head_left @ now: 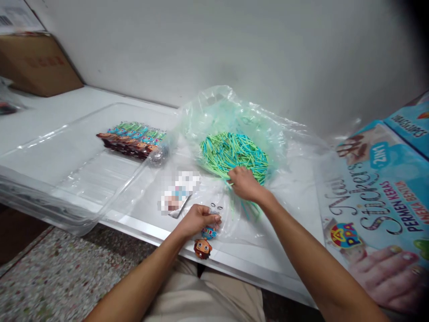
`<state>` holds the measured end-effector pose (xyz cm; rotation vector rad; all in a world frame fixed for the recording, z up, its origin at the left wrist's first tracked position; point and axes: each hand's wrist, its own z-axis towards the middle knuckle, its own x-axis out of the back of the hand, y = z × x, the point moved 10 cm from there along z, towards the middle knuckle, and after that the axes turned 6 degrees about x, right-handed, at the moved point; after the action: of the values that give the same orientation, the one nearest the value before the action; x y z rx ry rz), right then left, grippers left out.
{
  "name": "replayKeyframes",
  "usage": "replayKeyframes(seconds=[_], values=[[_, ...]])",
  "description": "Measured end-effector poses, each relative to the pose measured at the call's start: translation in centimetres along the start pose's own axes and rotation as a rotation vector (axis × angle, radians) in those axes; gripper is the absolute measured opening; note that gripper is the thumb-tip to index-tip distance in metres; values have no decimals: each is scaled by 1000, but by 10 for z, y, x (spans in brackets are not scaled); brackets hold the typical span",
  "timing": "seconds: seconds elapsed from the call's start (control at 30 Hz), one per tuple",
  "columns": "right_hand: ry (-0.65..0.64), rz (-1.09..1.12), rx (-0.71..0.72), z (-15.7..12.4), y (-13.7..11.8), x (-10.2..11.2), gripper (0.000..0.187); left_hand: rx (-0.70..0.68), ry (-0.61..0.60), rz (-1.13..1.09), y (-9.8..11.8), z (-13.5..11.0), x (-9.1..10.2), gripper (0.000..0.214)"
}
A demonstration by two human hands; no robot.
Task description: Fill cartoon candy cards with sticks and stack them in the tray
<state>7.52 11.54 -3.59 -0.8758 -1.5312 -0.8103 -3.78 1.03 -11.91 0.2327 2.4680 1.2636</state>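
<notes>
My left hand is closed in a pinch on a small clear packet with a brown-haired cartoon face at its lower end. Two small oval holes show at the packet's upper end, above my fingers. Farther forward, my right hand is closed at the near edge of a pile of thin green and blue sticks. Bits of green show at its fingertips, though the grip itself is partly hidden. The pile lies in an open, see-through plastic bag. Left of my hands is a small printed card or packet, blurred out.
A clear plastic tray at the left holds a row of similar cartoon packets and overhangs the table edge. A cardboard box stands at the back left. Printed "Nail Stickers" packaging is at the right. A wall rises behind.
</notes>
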Motion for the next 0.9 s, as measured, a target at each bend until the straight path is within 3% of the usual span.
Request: replayKeyframes(seconds=[0.1, 0.2, 0.33, 0.5, 0.6, 0.73, 0.9], values=[[4, 41, -119, -19, 36, 5, 28, -10, -17, -6, -2, 2, -1, 44], [-38, 85, -187, -29, 50, -7, 31, -12, -18, -8, -4, 3, 0, 44], [-98, 128, -243, -20, 41, -29, 35, -16, -8, 3, -3, 2, 0, 43], [-182, 157, -281, -1, 30, -45, 55, -24, -3, 5, 0, 0, -1, 40], [-248, 161, -232, 2, 22, -51, 45, -24, 4, 4, 0, 1, 0, 40], [-263, 137, -201, 0, 12, -49, 35, -44, 4, 5, 2, 2, 0, 40], [-167, 110, -169, -17, 7, -29, 33, -38, -10, 2, -1, 0, -3, 41]])
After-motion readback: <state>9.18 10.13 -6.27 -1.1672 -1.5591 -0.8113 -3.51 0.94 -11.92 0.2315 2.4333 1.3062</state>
